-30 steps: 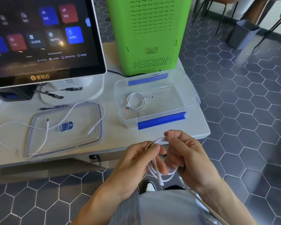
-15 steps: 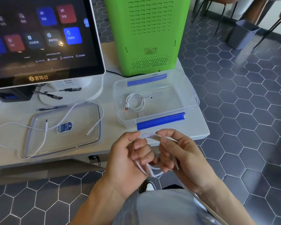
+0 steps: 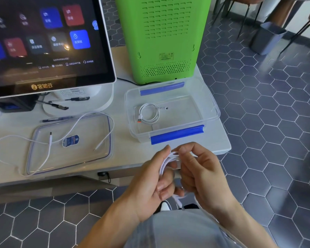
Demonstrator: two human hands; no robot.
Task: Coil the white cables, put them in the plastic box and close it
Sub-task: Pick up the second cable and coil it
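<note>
My left hand point(image 3: 153, 181) and my right hand point(image 3: 202, 174) both hold a white cable point(image 3: 166, 161) wound in loops, just below the table's front edge. One plug end hangs under my fingers. A clear plastic box point(image 3: 211, 104) with blue clips stands open on the table, and a coiled white cable point(image 3: 149, 113) lies inside it. The box's clear lid point(image 3: 104, 158) lies flat to the left. A loose white cable point(image 3: 89, 117) sprawls uncoiled across the lid and the table.
A large touchscreen monitor point(image 3: 48, 42) stands at the back left, with pens point(image 3: 59, 106) on its base. A green perforated appliance point(image 3: 163, 38) rises behind the box. A grey bin point(image 3: 265, 38) and chair legs are on the tiled floor at the far right.
My hands have risen slightly toward the table edge while winding. The cable loops have tightened between my fingers. Box, lid and loose cable have not moved.
</note>
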